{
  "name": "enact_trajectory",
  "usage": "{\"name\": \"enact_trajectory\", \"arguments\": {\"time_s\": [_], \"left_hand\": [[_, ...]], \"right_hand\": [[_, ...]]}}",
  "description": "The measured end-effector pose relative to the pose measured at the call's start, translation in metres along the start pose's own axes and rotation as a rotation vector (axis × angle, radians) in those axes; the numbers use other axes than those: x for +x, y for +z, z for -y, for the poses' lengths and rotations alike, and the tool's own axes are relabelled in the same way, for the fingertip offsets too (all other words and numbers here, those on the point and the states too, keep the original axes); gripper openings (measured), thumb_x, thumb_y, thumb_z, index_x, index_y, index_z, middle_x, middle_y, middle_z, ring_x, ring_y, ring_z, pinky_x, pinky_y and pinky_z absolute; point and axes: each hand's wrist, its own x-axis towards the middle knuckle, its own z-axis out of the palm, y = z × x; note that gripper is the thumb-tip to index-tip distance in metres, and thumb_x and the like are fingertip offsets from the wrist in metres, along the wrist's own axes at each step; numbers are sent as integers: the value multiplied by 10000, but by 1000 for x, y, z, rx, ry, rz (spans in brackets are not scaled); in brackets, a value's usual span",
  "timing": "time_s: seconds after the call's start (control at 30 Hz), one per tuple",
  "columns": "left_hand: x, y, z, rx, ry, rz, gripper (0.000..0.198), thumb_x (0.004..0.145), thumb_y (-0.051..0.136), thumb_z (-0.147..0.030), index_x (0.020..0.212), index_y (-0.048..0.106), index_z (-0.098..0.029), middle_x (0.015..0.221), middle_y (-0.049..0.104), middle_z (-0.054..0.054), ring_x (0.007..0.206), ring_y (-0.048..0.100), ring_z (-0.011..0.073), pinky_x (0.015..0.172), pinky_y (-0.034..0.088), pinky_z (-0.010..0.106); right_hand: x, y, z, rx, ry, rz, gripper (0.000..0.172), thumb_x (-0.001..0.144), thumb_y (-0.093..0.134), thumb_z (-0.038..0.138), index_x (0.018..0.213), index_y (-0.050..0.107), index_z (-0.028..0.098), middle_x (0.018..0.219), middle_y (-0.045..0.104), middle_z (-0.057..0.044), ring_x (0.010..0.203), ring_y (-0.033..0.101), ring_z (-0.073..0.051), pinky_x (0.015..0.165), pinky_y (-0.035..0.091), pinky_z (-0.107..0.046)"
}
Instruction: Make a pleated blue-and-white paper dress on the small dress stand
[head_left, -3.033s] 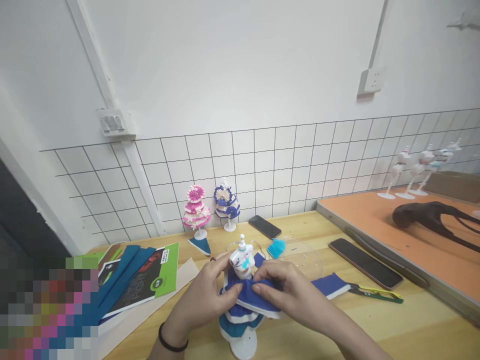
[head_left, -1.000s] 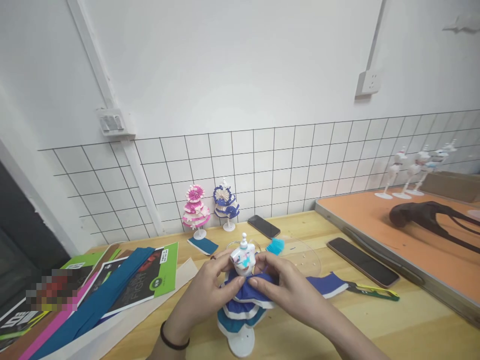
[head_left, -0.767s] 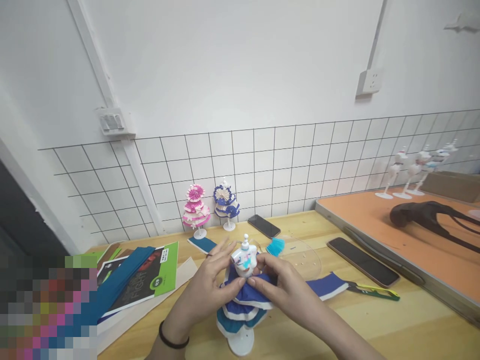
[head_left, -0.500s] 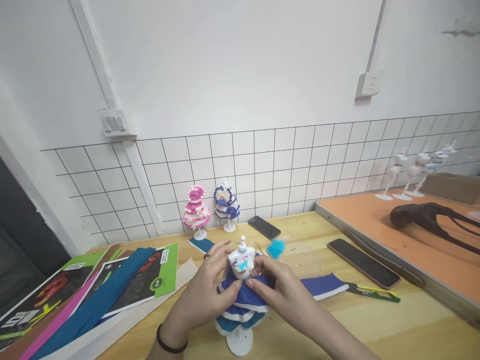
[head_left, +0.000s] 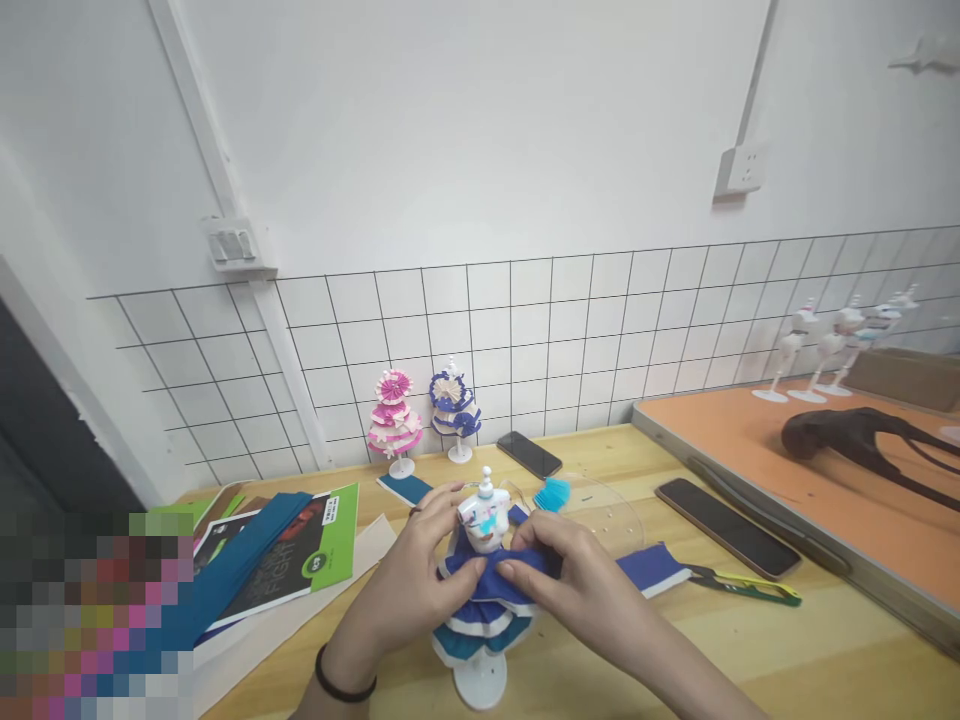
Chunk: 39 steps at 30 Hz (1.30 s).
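Note:
In front of me a small white dress-form mannequin (head_left: 484, 522) stands on its round base. Round its lower part runs a layered skirt (head_left: 480, 625) of dark blue and teal crepe paper with white edges. My left hand (head_left: 420, 565) curls about the mannequin's left side, its thumb pressing the blue paper at the waist. With thumb and fingers, my right hand (head_left: 570, 565) pinches a gathered part of the blue crepe paper strip (head_left: 654, 569) against the waist. That strip's far end lies on the table to the right, beside the scissors (head_left: 746, 585).
Behind are a pink dressed mannequin (head_left: 395, 415), a blue-and-cream one (head_left: 455, 405) and a phone (head_left: 529, 454). A teal pleated piece (head_left: 552, 494) lies near a clear round plate (head_left: 615, 510). Another phone (head_left: 727, 527) is at right; paper sheets (head_left: 300, 560) spread left.
My right fingers have gathered more blue paper up at the waist. Less of the strip shows to the right of my hand. My left hand stays nearly in place.

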Motion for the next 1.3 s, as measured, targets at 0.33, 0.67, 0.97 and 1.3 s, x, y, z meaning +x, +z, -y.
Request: {"name": "enact_trajectory", "arguments": {"time_s": [0.33, 0.67, 0.97, 1.3], "left_hand": [[0, -2, -3, -4, -20, 22, 488, 759, 553, -168, 1236, 512, -269, 1356, 470, 30, 1308, 316, 250, 1093, 262, 416], [1, -3, -6, -23, -5, 36, 540, 753, 575, -164, 1273, 492, -283, 1335, 494, 12, 1278, 365, 228, 1086, 274, 368], [-1, -6, -4, -47, -3, 26, 506, 755, 596, -173, 1246, 528, -276, 1338, 498, 25, 1255, 401, 227, 1076, 290, 354], [0, -5, -9, -60, 41, 12, 427, 746, 581, -133, 1151, 600, -265, 1303, 535, 37, 1220, 444, 230, 1044, 327, 349]], "right_hand": [[-5, 3, 6, 92, -79, 48, 75, 837, 565, 193, 819, 638, 206, 798, 671, -3, 760, 599, -156, 692, 434, -242], [-6, 3, 10, 74, -177, 70, 103, 838, 570, 155, 784, 643, 203, 781, 650, -7, 775, 580, -148, 687, 435, -231], [-7, 4, 10, 50, -118, 71, 103, 851, 568, 215, 847, 670, 204, 811, 684, -17, 777, 605, -155, 696, 445, -237], [-10, 12, 7, -129, -273, 10, 191, 897, 461, 188, 871, 651, 186, 694, 629, -25, 649, 571, -138, 600, 419, -225]]}}
